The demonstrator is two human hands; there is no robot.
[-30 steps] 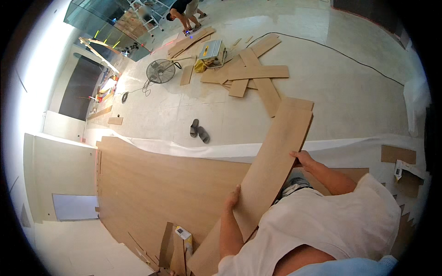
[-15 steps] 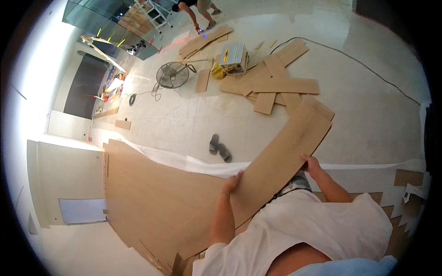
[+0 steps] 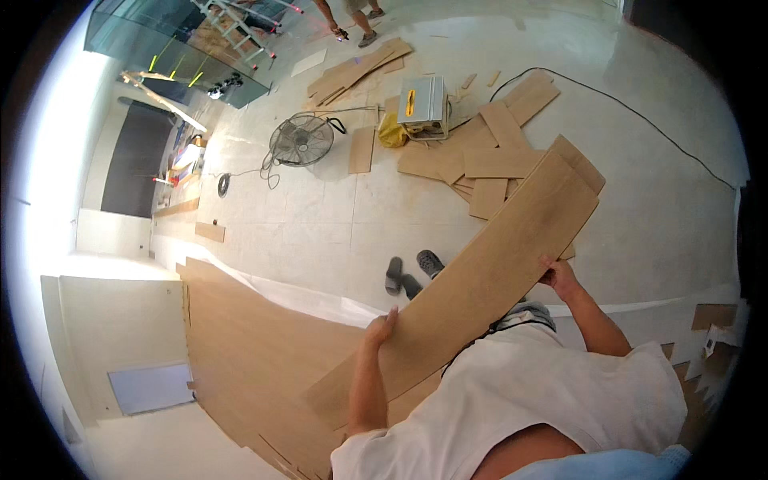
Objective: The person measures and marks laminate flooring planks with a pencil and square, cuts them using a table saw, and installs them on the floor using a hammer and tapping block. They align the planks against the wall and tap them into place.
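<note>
My left hand (image 3: 382, 326) grips the left edge of a short stack of long light-brown planks (image 3: 496, 264), held slanting across my body. My right hand (image 3: 558, 274) holds the opposite edge farther up, its fingers partly hidden under the boards. A shoed foot (image 3: 430, 262), apparently mine, shows beyond the planks beside grey slippers (image 3: 394, 274). Behind my left arm lies laid plank flooring (image 3: 248, 336), bordered by white underlay (image 3: 264, 284).
Loose planks (image 3: 500, 192) lie scattered around a table saw (image 3: 422, 104) with a yellow bag (image 3: 392, 132). A fan (image 3: 301, 141), cables (image 3: 608, 100), a ladder (image 3: 240, 32) and a glass partition (image 3: 140, 40) stand beyond. A co-worker's legs (image 3: 366, 24) show at the top.
I have moved toward the slippers, and a foot now shows beside them. The held planks have shifted right and swung more diagonal. The co-worker has moved mostly out of view at the top.
</note>
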